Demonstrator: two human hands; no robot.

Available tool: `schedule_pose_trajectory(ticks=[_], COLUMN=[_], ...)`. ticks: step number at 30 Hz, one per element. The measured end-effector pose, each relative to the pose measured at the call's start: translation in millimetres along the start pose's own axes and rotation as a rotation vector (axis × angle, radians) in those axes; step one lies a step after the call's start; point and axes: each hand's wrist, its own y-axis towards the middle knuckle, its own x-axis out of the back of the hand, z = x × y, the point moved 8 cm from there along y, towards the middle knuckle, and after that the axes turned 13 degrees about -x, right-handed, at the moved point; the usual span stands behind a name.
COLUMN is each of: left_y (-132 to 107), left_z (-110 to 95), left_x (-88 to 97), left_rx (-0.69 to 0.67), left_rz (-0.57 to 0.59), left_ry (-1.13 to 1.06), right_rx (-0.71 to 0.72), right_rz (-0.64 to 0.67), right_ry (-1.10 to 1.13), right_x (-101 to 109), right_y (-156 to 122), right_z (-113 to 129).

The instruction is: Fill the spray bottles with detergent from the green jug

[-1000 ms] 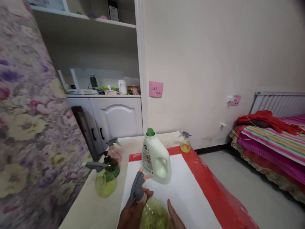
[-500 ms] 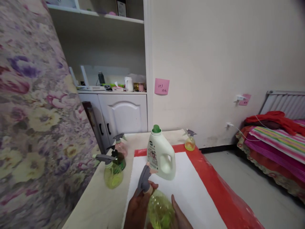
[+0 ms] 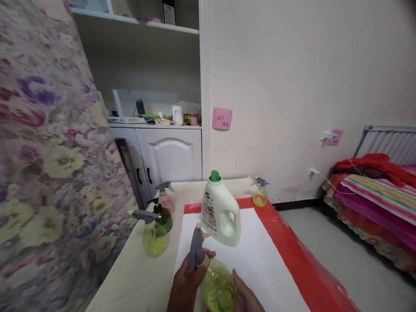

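Observation:
A clear yellow-green spray bottle (image 3: 218, 284) with a grey and pink trigger head is tilted between my two hands, low in the view. My left hand (image 3: 188, 277) is closed around its neck, just under the trigger head. Against the right side of its body, my right hand (image 3: 245, 292) wraps with the fingers partly hidden. Just beyond them a pale green detergent jug (image 3: 222, 212) with a green opening stands upright on the white sheet (image 3: 260, 251).
At the table's left stand a yellow-green spray bottle (image 3: 155, 239), a dark pump bottle (image 3: 165, 218) and a pink spray bottle (image 3: 167, 201). A small spray bottle (image 3: 260, 197) with orange-yellow liquid is at the far right corner. A floral curtain (image 3: 55, 151) hangs on the left.
The view has shifted slightly. Both hands keep hold of the spray bottle, whose trigger head has turned a little more upright. The standing bottles and the jug stay in place.

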Motion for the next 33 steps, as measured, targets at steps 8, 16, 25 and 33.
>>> schedule_pose_trajectory(ticks=[8, 16, 25, 33], left_y=[6.3, -7.8, 7.7, 4.5], left_z=[-5.2, 5.6, 19.5, 41.3], left_x=[-7.2, -23.7, -5.9, 2.3], left_rx=[-0.091, 0.063, -0.027, -0.087], left_rz=[0.102, 0.192, 0.075, -0.041], left_ry=[0.018, -0.153, -0.021, 0.218], right_rx=[-0.022, -0.04, -0.171, 0.392], right_rz=[-0.001, 0.0, -0.229, -0.716], right_ry=[0.111, 0.129, -0.02, -0.558], right_x=[4.3, 3.7, 40.6, 65.6], right_y=[8.3, 14.4, -4.0, -33.5], right_z=[-9.0, -1.9, -14.0, 34.4])
